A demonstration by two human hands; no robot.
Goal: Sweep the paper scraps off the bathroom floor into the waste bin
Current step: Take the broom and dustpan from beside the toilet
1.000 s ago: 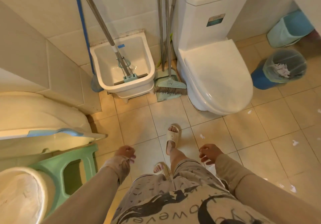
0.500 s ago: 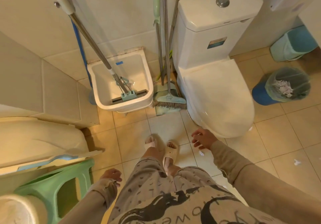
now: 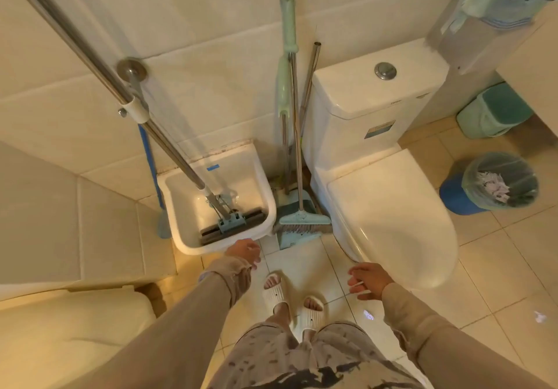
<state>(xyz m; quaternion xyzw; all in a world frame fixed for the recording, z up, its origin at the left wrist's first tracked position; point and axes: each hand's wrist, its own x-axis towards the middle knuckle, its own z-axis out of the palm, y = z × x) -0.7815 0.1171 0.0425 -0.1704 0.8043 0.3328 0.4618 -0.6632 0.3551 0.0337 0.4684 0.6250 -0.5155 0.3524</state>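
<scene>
The toilet (image 3: 389, 207) is the biggest thing here, white, lid down, its tank against the tiled wall. Left of the toilet, with the cleaning tools between them, a white mop basin (image 3: 181, 237) sits on the floor with a sponge mop (image 3: 231, 224) standing in it, the mop's steel handle slanting up and away from the toilet. Right of the toilet stands the waste bin (image 3: 453, 198), blue with a clear liner, crumpled paper already inside; further back on that side, near the wall, a pale green lidded bin (image 3: 495, 110) stands apart.

In the gap just left of the toilet, the broom (image 3: 303, 224) leans upright against the wall, its bristles on the floor in front of the teal dustpan (image 3: 287, 237), both untouched.

The tan floor tiles in front of the toilet carry the paper scraps (image 3: 539, 316): one lies off the toilet's right front, another small one closer to the feet, just right of the white slippers (image 3: 311, 313).

The left hand (image 3: 243, 251) reaches forward, empty, fingers loosely curled, near the basin's front rim and well left of the toilet bowl. The right hand (image 3: 368, 280) hovers just in front of the toilet's front edge, empty, fingers spread and relaxed.
</scene>
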